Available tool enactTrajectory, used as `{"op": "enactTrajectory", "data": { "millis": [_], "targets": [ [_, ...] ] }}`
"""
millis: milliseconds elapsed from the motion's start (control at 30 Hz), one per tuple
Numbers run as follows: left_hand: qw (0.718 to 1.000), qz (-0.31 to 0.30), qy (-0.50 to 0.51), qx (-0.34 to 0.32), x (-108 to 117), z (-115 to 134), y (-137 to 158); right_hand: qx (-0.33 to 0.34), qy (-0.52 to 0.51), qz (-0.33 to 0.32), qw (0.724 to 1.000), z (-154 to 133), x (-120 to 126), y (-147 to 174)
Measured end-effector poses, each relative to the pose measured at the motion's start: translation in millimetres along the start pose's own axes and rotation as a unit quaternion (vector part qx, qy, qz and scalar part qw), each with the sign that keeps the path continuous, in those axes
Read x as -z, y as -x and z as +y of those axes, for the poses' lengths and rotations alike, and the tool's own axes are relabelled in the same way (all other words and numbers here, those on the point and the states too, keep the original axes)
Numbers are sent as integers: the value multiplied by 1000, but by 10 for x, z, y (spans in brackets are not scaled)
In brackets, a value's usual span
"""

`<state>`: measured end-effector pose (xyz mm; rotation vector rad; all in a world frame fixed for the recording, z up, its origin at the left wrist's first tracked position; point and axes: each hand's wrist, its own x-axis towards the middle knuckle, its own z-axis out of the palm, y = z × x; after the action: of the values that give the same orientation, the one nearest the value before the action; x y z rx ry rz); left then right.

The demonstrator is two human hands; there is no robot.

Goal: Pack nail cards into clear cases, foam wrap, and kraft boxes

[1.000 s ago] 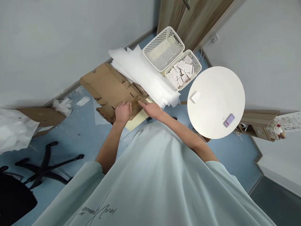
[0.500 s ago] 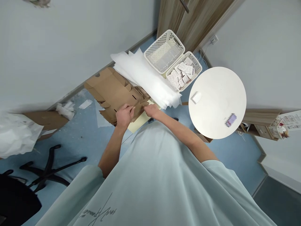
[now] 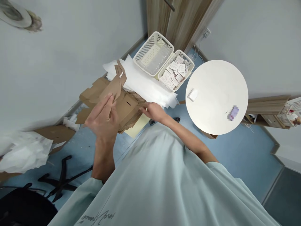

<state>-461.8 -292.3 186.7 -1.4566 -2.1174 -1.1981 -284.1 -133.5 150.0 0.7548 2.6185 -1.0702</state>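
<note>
My left hand [image 3: 103, 116] is closed on a flattened cardboard box [image 3: 112, 88], pinched between thumb and fingers. That piece is raised and tilted above the stack, with its folded flaps pointing away from me. Below it lies the stack of flattened cardboard boxes [image 3: 130, 110], partly hidden by the raised one and by my hand. At the stack's right edge is my right hand [image 3: 154, 111], its thumb and fingers apart and nothing visible between them. Whether its fingertips touch the stack I cannot tell.
White foam sheets [image 3: 145, 84] lie beyond the stack. Behind them stand a white basket [image 3: 154, 53] and another basket [image 3: 176, 69] full of small white packets. A round white table [image 3: 216, 97] is at the right, an office chair base [image 3: 62, 182] at lower left.
My left hand has lifted a flattened cardboard box off the stack, up and to the left. My right hand has loosened its fingers at the stack's edge. The view has shifted slightly.
</note>
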Motion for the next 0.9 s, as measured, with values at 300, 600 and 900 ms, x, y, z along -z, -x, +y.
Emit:
{"op": "enactTrajectory", "data": {
  "millis": [300, 600, 900],
  "targets": [
    [967, -154, 132, -151, -823, 1115, -365, -58, -281, 405, 868, 669, 1393, 1345],
    [864, -311, 279, -280, -2520, 2311, -222, -218, -293, 490, 792, 2196, 1524, 2615],
    [759, -505, 287, -294, -3967, 3259, 704, -353, -368, 454, 731, 3658, 875, 3439]
  ]
}}
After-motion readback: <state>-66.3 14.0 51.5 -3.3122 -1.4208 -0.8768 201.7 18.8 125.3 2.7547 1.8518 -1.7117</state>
